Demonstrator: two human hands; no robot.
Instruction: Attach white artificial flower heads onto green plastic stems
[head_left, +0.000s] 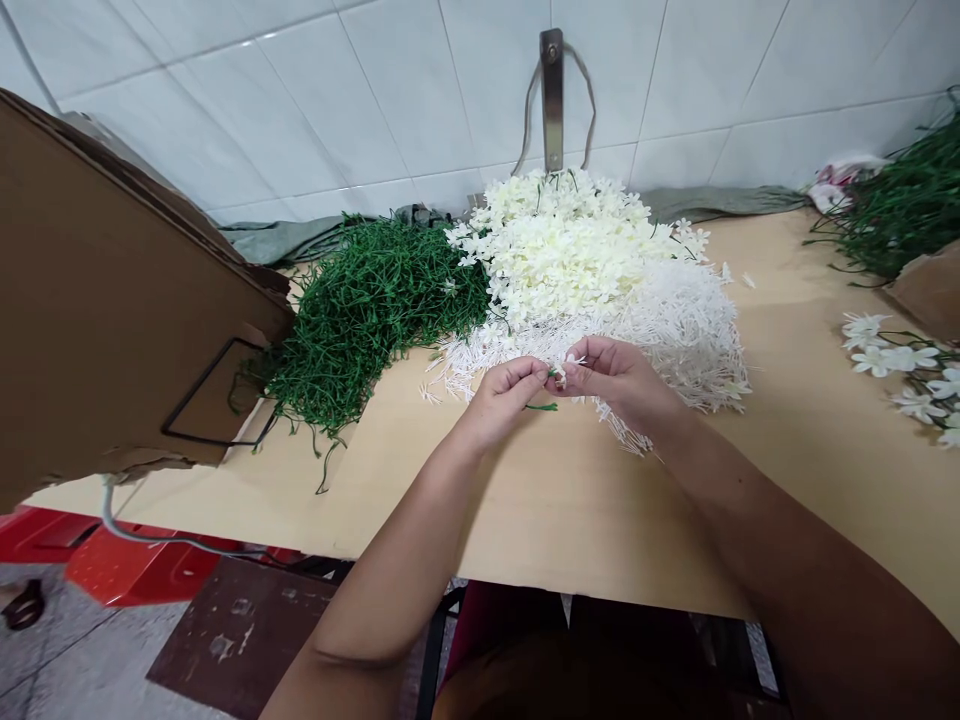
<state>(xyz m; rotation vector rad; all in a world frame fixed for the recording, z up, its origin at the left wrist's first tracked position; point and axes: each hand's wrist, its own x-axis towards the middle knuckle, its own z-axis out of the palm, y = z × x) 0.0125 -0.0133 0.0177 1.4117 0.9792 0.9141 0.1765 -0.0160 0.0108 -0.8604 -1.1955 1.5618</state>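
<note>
My left hand [512, 393] pinches a short green plastic stem [543, 407], whose lower end pokes out below the fingers. Right beside it, my right hand [611, 372] has thumb and fingers closed on a small white artificial flower piece [574, 361]. The fingertips of both hands nearly meet, and they partly hide where stem and white piece come together. Just beyond the hands spreads a heap of thin white plastic pieces [690, 325]. Behind that rises a pile of cream-white flower heads [562, 245]. A mound of green stems [390, 300] lies to the left.
A large cardboard box [112, 270] stands on the table's left. At the right lie finished-looking white flower sprays [896, 358] and more green stems [900, 200]. A metal bracket [552, 100] stands upright before the tiled wall. Red plastic stools [142, 565] are under the table's left.
</note>
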